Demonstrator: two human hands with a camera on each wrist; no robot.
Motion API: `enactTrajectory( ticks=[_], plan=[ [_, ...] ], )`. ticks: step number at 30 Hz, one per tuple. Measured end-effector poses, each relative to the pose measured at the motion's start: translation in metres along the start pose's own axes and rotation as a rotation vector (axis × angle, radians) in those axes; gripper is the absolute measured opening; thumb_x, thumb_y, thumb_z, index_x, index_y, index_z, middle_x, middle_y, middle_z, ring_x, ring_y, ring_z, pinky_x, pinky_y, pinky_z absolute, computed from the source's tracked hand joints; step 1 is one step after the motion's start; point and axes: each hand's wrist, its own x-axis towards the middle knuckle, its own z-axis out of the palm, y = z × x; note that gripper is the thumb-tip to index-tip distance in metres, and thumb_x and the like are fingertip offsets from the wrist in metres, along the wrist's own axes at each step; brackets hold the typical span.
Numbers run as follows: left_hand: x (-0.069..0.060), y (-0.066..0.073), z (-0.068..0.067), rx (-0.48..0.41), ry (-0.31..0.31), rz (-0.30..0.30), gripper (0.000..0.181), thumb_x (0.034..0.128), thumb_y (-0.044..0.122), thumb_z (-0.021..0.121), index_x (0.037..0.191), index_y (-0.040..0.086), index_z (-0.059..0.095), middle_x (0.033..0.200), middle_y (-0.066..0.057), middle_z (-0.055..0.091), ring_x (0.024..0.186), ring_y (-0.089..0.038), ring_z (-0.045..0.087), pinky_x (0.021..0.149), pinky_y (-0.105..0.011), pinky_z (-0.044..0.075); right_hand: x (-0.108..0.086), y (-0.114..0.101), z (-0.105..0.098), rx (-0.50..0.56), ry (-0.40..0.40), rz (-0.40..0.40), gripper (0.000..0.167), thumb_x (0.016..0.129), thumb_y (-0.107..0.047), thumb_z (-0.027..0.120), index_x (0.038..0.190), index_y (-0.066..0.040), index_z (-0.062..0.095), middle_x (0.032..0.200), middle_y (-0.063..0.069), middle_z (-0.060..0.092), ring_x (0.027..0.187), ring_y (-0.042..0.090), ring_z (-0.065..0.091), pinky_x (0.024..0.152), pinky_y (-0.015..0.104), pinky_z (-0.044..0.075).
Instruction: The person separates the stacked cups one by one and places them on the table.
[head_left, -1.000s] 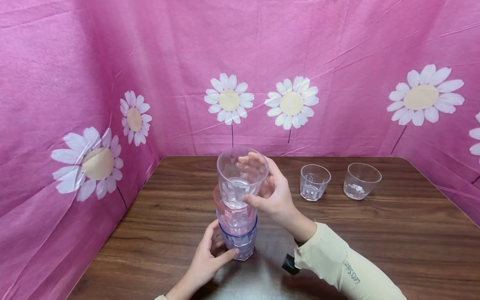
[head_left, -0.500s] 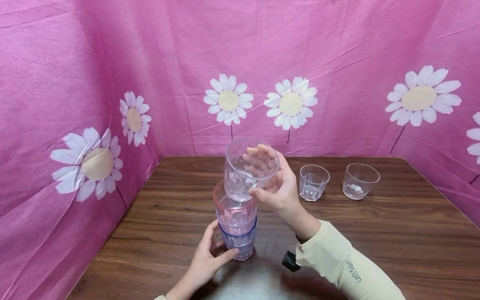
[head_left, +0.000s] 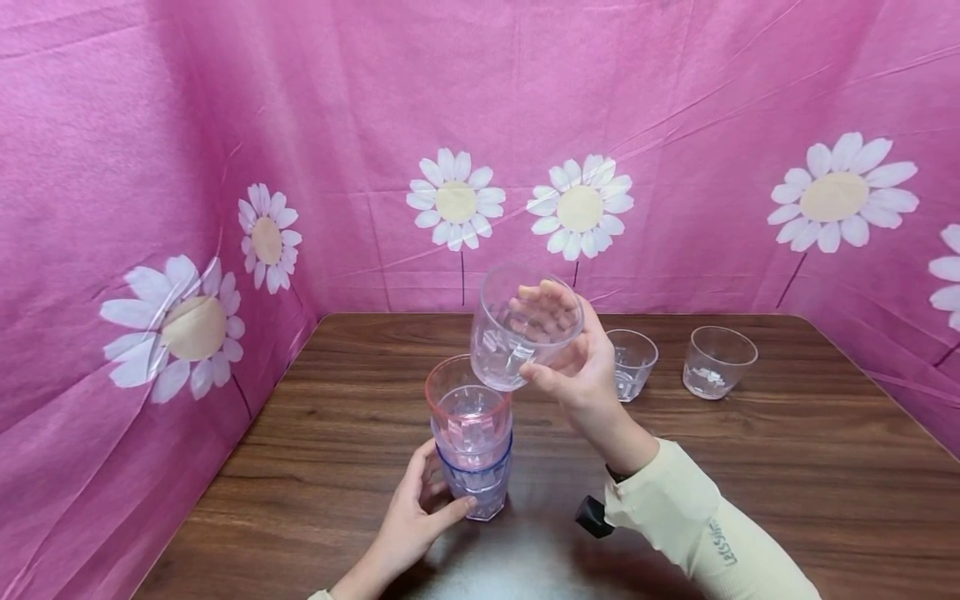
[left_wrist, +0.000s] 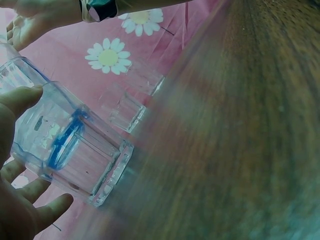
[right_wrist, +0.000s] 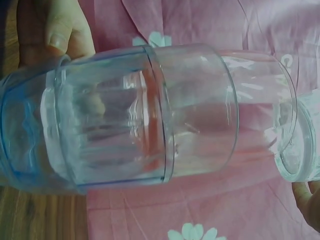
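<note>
A stack of nested plastic cups stands upright on the table, with a red-rimmed cup [head_left: 467, 425] at its top and a blue-rimmed cup [head_left: 474, 477] lower down. My left hand [head_left: 416, 510] holds the stack near its base, thumb on the near side and fingers round the left. In the left wrist view, the clear bottom cup [left_wrist: 95, 165] sits between thumb and fingers. My right hand [head_left: 588, 367] grips a clear cup [head_left: 504, 354], tilted, above and right of the stack. Its base [right_wrist: 300, 150] shows at the right wrist view's edge, close to the stack's open end.
Two clear cups stand upright at the back right of the wooden table [head_left: 780, 483]: one cup [head_left: 636, 375] partly behind my right hand, another cup [head_left: 712, 371] farther right. A pink cloth [head_left: 660, 83] with printed daisies surrounds the table at the back and sides.
My right hand has lifted the clear cup out of the red-rimmed cup, moving it up and to the right and tilting it. The left hand and the stack have stayed in place.
</note>
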Motion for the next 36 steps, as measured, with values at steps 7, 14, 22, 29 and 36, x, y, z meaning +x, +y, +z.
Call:
enactTrajectory(
  ticks=[7,14,22,29,36],
  plan=[
    [0.0,0.0,0.0,0.007,0.002,-0.006,0.071,0.0816,-0.003,0.077,0.143,0.001,0.04,0.131,-0.021,0.056,0.113,-0.016,0.06,0.094,-0.035,0.053,-0.003,-0.002,-0.008,-0.025,0.047,0.013,0.073,0.075,-0.003,0.086,0.136,-0.001,0.046,0.132,0.013,0.058,0.125,0.027,0.056,0.109,0.038,0.042],
    [0.001,0.001,0.0,0.007,-0.002,-0.036,0.073,0.0815,-0.002,0.078,0.143,0.001,0.039,0.133,-0.02,0.055,0.113,-0.018,0.061,0.095,-0.035,0.053,-0.005,-0.006,-0.016,-0.062,0.08,0.007,0.073,0.075,-0.002,0.086,0.137,0.0,0.046,0.132,0.013,0.058,0.125,0.027,0.056,0.109,0.036,0.042],
    [0.001,0.001,-0.001,0.016,-0.004,-0.019,0.072,0.0815,-0.002,0.078,0.143,0.0,0.039,0.132,-0.02,0.056,0.113,-0.017,0.061,0.094,-0.035,0.053,-0.01,-0.005,-0.026,-0.062,0.1,-0.001,0.072,0.075,-0.001,0.086,0.136,-0.001,0.047,0.132,0.012,0.058,0.124,0.026,0.056,0.108,0.035,0.043],
    [0.0,0.0,0.0,0.02,-0.001,-0.011,0.073,0.0816,-0.001,0.078,0.143,0.002,0.039,0.133,-0.017,0.056,0.115,-0.016,0.06,0.094,-0.036,0.054,-0.017,0.001,-0.035,-0.05,0.129,0.023,0.066,0.076,0.007,0.082,0.133,0.001,0.048,0.129,0.014,0.059,0.123,0.026,0.057,0.106,0.036,0.045],
    [0.0,0.001,0.0,0.025,0.005,-0.022,0.073,0.0814,-0.001,0.078,0.144,0.003,0.04,0.132,-0.015,0.056,0.113,-0.016,0.06,0.094,-0.035,0.054,-0.024,0.005,-0.041,-0.064,0.181,0.073,0.065,0.075,0.015,0.078,0.131,0.001,0.049,0.128,0.014,0.06,0.122,0.024,0.058,0.104,0.032,0.046]
  ],
)
